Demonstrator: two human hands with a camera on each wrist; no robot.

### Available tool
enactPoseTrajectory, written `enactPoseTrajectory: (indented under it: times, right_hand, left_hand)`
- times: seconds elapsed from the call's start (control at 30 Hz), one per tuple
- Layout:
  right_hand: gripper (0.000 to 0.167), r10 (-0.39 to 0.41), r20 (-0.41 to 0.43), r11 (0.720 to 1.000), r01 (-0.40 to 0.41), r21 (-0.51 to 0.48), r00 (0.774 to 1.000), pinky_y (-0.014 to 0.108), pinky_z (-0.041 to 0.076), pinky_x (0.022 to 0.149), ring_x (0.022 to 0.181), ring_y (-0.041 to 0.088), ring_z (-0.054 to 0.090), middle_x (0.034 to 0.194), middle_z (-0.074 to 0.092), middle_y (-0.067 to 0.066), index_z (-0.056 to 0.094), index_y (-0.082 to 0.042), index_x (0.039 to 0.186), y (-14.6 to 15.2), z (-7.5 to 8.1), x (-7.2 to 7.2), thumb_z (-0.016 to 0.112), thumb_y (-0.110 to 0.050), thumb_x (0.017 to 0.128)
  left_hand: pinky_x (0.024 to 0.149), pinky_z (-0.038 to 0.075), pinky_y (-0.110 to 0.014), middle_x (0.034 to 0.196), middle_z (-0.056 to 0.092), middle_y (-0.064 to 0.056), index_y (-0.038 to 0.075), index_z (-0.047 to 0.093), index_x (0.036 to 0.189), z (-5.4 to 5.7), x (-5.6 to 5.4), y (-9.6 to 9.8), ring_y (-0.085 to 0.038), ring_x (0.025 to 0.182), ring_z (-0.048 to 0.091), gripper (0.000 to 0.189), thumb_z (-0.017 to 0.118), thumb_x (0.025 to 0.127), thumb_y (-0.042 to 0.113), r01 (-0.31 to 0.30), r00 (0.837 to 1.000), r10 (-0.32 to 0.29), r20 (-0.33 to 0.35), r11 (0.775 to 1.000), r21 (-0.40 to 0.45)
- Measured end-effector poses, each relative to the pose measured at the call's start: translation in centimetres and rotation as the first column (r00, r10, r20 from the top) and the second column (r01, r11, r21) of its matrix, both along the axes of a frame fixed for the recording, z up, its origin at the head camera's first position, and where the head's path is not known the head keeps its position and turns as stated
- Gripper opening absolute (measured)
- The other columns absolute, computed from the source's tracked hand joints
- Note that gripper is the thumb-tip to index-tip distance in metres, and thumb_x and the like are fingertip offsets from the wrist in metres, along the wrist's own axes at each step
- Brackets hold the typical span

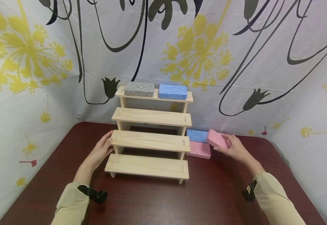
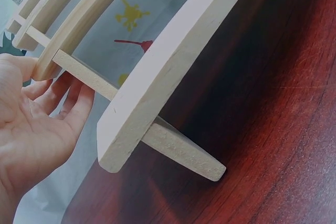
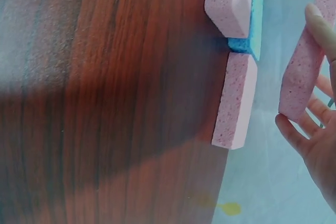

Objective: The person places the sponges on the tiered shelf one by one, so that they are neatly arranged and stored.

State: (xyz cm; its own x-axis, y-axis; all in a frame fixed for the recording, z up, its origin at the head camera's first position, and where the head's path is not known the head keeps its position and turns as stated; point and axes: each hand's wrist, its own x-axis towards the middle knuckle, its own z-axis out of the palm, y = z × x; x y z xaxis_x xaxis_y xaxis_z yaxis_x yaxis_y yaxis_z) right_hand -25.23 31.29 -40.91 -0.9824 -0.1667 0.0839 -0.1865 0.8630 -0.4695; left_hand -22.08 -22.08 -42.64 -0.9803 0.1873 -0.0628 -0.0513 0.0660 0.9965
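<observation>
A four-step wooden stand stands on the dark red table. My left hand grips the left end of its second step from the bottom; in the left wrist view the thumb lies at the board's end and the fingers reach behind the side support. At the right, my right hand pinches a pink sponge, tilted and raised above the others. Beside the stand lie a blue sponge and a pink sponge in front of it. Another pink sponge lies under the raised one, mostly hidden in the head view.
On the top step sit a grey sponge and a blue speckled sponge, side by side. A white cloth printed with flowers hangs behind the table and along both sides.
</observation>
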Motion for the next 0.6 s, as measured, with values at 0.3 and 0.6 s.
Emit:
enactPoseTrajectory:
  times: [0.3, 0.6]
  right_hand:
    - [0.076, 0.013, -0.080, 1.000, -0.014, -0.017, 0.997, 0.043, 0.044, 0.077, 0.103, 0.034, 0.042, 0.118, 0.048, 0.025, 0.045, 0.002, 0.129, -1.1, 1.1, -0.5, 0.071, -0.045, 0.075]
    - [0.072, 0.057, -0.147, 0.998, -0.061, -0.022, 0.988, 0.034, 0.042, 0.070, 0.098, 0.030, 0.044, 0.113, 0.051, 0.020, 0.047, -0.002, 0.129, -2.3, 2.4, -0.6, 0.074, -0.039, 0.073]
  left_hand:
    - [0.113, 0.018, -0.052, 0.152, 0.004, -0.020, 0.010, 0.002, 0.148, 0.1, 0.1, 0.0, -0.036, 0.138, 0.013, 0.060, 0.029, 0.100, 0.035, 0.007, 1.000, -0.007, -0.010, 1.000, 0.000]
    - [0.113, 0.019, -0.053, 0.152, 0.005, -0.019, 0.011, 0.003, 0.148, 0.0, 0.0, 0.0, -0.036, 0.138, 0.014, 0.059, 0.029, 0.100, 0.033, 0.004, 1.000, -0.004, -0.016, 1.000, 0.001]
